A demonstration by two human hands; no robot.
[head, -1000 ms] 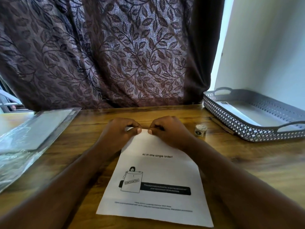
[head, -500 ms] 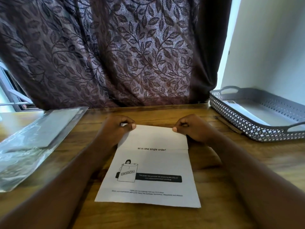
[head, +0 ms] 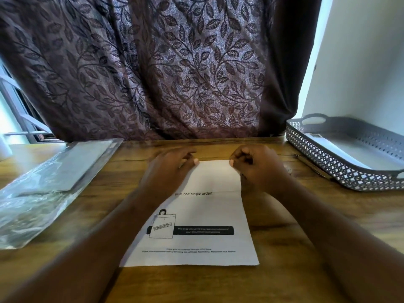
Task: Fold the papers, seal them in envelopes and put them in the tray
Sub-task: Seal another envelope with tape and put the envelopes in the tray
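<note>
A printed white paper (head: 196, 217) lies on the wooden table (head: 284, 281) in front of me, its far third folded over toward me. My left hand (head: 168, 167) rests on the fold's far left edge with fingers curled, its fingertips on the crease. My right hand (head: 255, 165) presses the far right corner of the fold with curled fingers. The grey perforated tray (head: 341, 171) stands at the right with a white envelope (head: 345, 153) lying inside it.
A clear plastic sleeve (head: 43, 189) holding white envelopes lies at the left of the table. A pen (head: 312, 166) lies beside the tray. A dark leaf-patterned curtain (head: 153, 73) hangs behind the table's far edge.
Both hands started together at the middle of the fold, slid apart along the crease to its ends, and now have drawn slightly inward again. The paper stays flat.
</note>
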